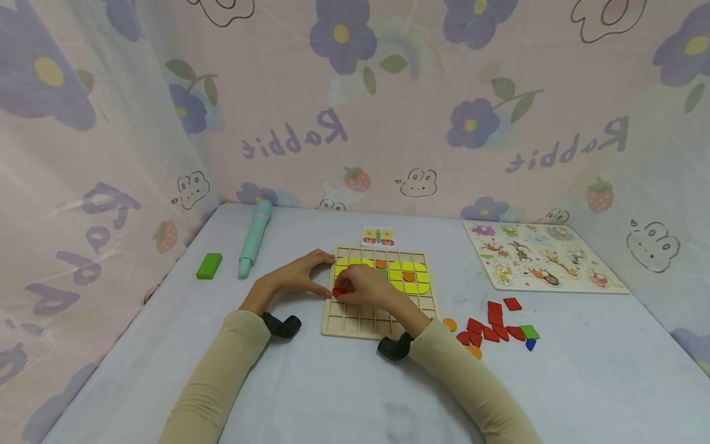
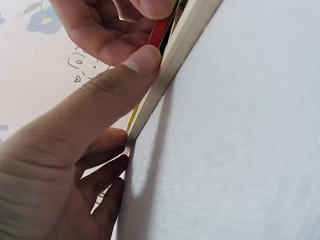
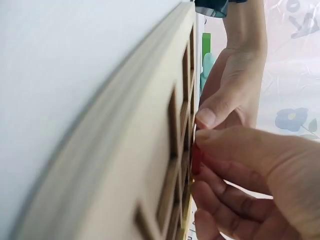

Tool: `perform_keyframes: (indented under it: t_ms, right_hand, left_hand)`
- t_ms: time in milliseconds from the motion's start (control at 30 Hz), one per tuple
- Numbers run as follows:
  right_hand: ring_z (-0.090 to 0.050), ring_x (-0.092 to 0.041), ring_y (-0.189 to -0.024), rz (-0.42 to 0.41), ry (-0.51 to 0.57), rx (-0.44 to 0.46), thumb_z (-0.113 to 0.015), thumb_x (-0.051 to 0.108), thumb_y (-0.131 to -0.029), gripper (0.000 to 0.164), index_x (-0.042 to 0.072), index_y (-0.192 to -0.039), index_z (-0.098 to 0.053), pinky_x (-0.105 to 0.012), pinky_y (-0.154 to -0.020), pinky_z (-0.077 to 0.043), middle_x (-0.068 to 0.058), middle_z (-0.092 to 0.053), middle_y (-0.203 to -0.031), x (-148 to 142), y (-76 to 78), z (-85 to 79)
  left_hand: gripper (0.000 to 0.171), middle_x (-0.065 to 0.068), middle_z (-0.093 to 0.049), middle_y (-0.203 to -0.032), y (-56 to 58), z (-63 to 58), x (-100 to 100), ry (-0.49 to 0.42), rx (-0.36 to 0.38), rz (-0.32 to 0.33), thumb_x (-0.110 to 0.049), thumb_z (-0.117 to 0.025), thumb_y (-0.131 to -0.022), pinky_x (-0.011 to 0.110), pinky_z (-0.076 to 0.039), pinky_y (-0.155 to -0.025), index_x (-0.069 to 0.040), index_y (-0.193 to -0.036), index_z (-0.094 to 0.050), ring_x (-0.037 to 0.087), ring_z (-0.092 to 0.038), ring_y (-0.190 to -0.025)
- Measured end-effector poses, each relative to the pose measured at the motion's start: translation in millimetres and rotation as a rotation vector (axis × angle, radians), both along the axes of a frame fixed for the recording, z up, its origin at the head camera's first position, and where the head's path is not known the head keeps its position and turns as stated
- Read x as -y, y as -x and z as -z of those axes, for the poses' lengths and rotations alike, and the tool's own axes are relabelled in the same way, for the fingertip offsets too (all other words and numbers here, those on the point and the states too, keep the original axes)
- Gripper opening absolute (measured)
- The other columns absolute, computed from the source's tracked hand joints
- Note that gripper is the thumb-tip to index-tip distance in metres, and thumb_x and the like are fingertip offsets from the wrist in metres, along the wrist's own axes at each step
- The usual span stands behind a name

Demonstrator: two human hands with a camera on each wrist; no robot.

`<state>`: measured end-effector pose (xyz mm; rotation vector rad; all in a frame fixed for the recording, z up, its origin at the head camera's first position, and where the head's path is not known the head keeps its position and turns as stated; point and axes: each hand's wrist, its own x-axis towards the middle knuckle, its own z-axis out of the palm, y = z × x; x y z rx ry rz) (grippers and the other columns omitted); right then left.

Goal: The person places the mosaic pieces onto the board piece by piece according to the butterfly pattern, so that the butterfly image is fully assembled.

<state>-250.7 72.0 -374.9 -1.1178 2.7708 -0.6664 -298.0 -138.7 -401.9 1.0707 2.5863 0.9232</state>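
My right hand [image 1: 366, 287] is over the left part of a wooden grid board [image 1: 350, 325], pinching a small red tile [image 3: 196, 160] between thumb and fingers. The tile is at the board's left edge; its exact shape is hidden. My left hand [image 1: 296, 274] touches that same edge, thumb near the red tile and fingers spread farther back, as the left wrist view shows. Yellow tiles [image 1: 421, 288], orange discs [image 1: 408, 277] and a green tile [image 1: 383, 274] lie in the board's upper cells. Behind the board is a pattern card [image 1: 378, 237] with a butterfly-like design.
Several loose red tiles [image 1: 495, 313], orange discs [image 1: 450, 324], a green tile [image 1: 529, 332] and a blue piece [image 1: 530, 344] lie right of the board. An animal puzzle board [image 1: 549, 256] is at the back right. A green block [image 1: 209, 266] and a teal stick-shaped object [image 1: 256, 237] lie left.
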Motion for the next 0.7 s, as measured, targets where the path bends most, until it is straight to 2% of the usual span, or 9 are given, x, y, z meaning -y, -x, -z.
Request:
perform_keyframes:
  t_ms: [300, 700]
  right_hand:
    - [-0.052, -0.009, -0.073, 0.025, -0.007, -0.043, -0.073, 0.021, -0.082, 0.018, 0.008, -0.094, -0.071, -0.019, -0.066, -0.046, 0.003, -0.062, -0.08, 1.0, 1.8, 3.9]
    - [-0.055, -0.007, -0.072, 0.015, 0.019, -0.041, -0.073, 0.019, -0.081, 0.016, 0.008, -0.092, -0.069, -0.019, -0.067, -0.048, 0.003, -0.064, -0.081, 0.1, 2.7, 5.8]
  left_hand:
    - [0.079, 0.009, -0.041, -0.139, 0.3, -0.7, -0.8, 0.009, 0.007, -0.013, -0.033, -0.081, -0.071, 0.041, -0.021, -0.113, -0.005, -0.135, -0.046, 0.024, -0.03, -0.135]
    - [0.08, 0.01, -0.041, -0.138, 1.0, -0.2, 0.0, 0.006, -0.001, 0.003, -0.033, -0.081, -0.071, 0.043, -0.022, -0.112, -0.003, -0.135, -0.045, 0.025, -0.032, -0.134]
